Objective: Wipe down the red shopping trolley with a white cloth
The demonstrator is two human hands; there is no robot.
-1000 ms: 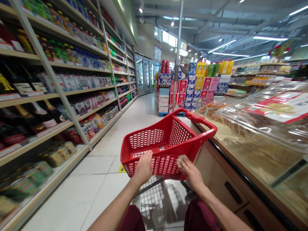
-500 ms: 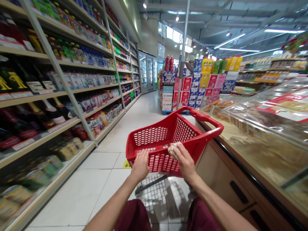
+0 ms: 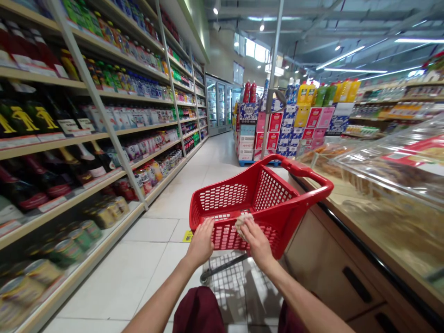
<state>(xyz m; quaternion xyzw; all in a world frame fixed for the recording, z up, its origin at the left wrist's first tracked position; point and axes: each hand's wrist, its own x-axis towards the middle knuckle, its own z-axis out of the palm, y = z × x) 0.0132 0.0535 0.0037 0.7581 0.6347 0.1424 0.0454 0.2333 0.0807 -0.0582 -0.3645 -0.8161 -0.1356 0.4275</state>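
Red cart right in front of you, both hands on its near side!
Open tile floor (image 3: 121, 277) runs up your left between the red shopping cart (image 3: 277, 210) and the shelving (image 3: 97, 92); on your right it's tight, the handle overlapping the counter's black edge (image 3: 367, 252) in view, contact impossible to call. Your right hand (image 3: 257, 240) has a pale cloth (image 3: 240, 225) gathered under its fingers, against the basket's near wall. Your left hand (image 3: 201, 243) lies flat, fingers straight and together at the near rim. Yellow figures mark dark bottles (image 3: 21, 119); the yellow floor sticker (image 3: 188, 236) carries dark characters, partly covered, and carton print is too small to read.
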